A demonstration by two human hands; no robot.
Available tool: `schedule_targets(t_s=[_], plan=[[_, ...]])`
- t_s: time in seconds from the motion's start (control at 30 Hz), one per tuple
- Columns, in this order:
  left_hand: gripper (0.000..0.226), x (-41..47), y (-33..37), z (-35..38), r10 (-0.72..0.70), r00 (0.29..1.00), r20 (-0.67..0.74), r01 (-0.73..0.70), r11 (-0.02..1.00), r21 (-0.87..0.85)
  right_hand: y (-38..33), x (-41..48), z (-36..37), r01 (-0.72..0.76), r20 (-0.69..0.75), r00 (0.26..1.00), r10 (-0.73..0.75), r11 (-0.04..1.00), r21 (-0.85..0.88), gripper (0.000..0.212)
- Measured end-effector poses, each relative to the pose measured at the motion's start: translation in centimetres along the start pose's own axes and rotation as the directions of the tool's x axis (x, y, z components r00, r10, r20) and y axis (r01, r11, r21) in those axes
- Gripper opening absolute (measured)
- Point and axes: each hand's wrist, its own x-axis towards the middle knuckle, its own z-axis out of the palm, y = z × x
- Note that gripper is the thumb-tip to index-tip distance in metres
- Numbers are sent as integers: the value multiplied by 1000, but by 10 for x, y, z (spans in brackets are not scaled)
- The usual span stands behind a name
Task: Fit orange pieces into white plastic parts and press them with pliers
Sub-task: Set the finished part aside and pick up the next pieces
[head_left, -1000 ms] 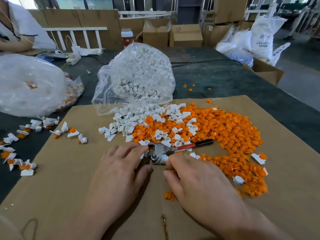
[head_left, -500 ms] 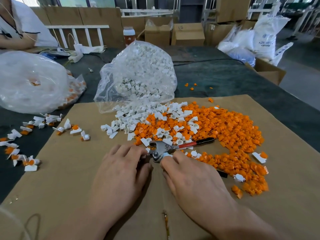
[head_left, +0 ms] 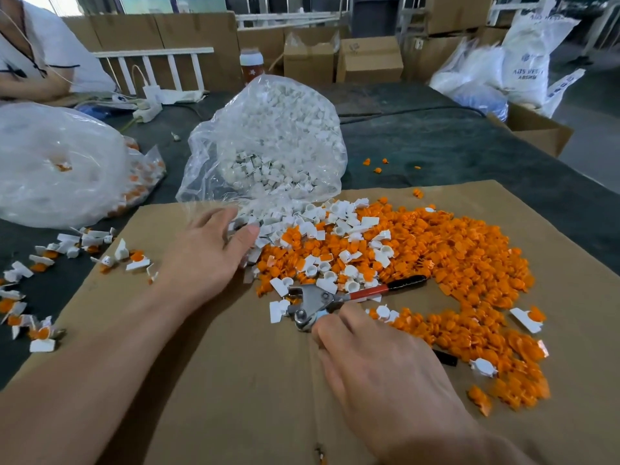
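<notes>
Pliers (head_left: 322, 302): bare metal head with round rivets, thin red handle tipped black; second handle under right hand (head_left: 375, 360), only black end showing. Lie flat on cardboard (head_left: 235, 380), at near edge of orange pieces (head_left: 453, 250). Long axis left-right: head left, red handle running right, slightly away. Right hand palm down, fingers curled over lower handle. Left hand (head_left: 204, 253) apart, fingers loose and straight, touching white parts (head_left: 288, 223) at bag (head_left: 268, 146) mouth.

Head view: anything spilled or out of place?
Yes. A few orange pieces lie stray on the dark table, past the cardboard sheet and apart from the main orange pile. White parts spill from the open bag onto the cardboard.
</notes>
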Motion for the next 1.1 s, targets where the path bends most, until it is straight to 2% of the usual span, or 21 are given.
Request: schedule_targets(t_s=[0.17,0.27,0.33,0.43,0.57,0.77,0.83,0.93,1.1], plan=[[74,19,10,15,35,999,-20,-36,998,-57,0,5,-6,2,74,997,-4,1000,17,15],[75,18,22,18,150,989,4,-150,989,-21,-1,7,-7,6,117,993,-8,1000,13,19],[76,13,26,19,175,984,19,-175,985,-4,0,7,-8,11,134,991,-11,1000,5,21],[71,-2,22,17,165,986,-8,-165,986,-36,0,6,-7,11,128,992,-11,1000,2,18],[57,-30,20,16,186,982,-20,-187,979,-82,-1,2,-4,7,52,999,-8,1000,9,14],[76,-72,32,16,175,984,-24,-176,984,-37,-1,-2,-2,-4,-22,1000,4,1000,-1,4],[75,-84,39,18,152,988,-30,-154,987,-41,-1,-3,-2,-6,-38,999,6,1000,-1,5],[73,-99,53,24,129,991,-38,-132,988,-76,-1,-4,-1,-8,-42,999,7,1000,-11,8],[88,-119,64,27,111,993,-42,-116,978,-172,1,-7,-1,-13,-48,999,13,1000,-2,12]])
